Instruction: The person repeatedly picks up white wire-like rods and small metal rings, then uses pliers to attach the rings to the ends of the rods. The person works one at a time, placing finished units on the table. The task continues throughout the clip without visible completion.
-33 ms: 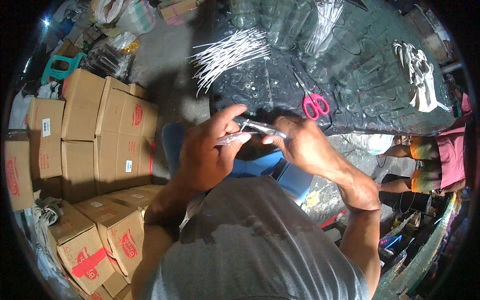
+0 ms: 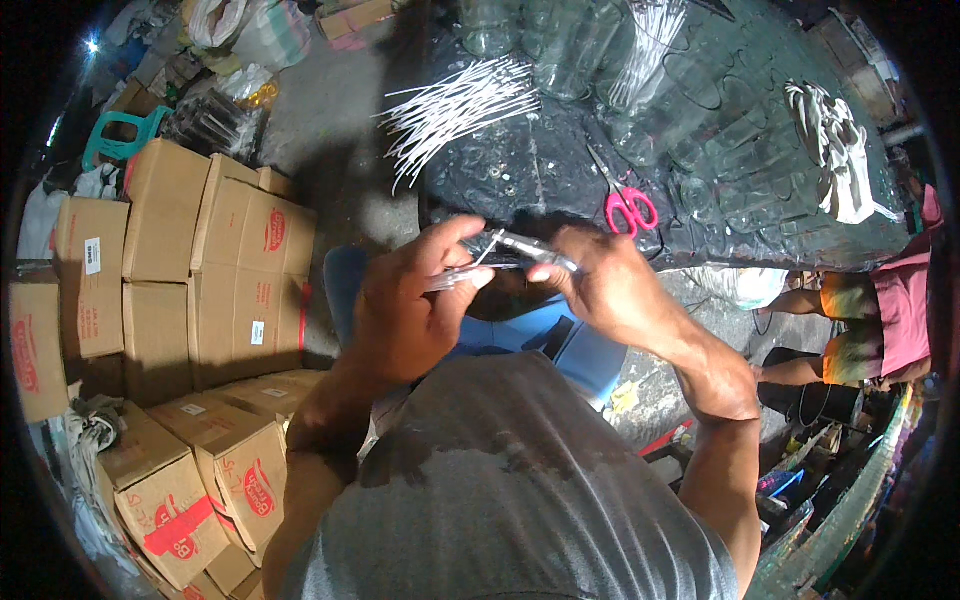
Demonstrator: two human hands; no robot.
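Stacked brown cartons (image 2: 230, 270) with red labels left; both hands' fingers (image 2: 450, 245) pinch a clear tube (image 2: 500, 262)

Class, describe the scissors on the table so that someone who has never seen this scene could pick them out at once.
Start at the dark table above the person's hands. The scissors lie near its front edge, just beyond the right hand, to the right of the fanned white sticks. Their bright pink handles set them apart from the clear glassware around them.
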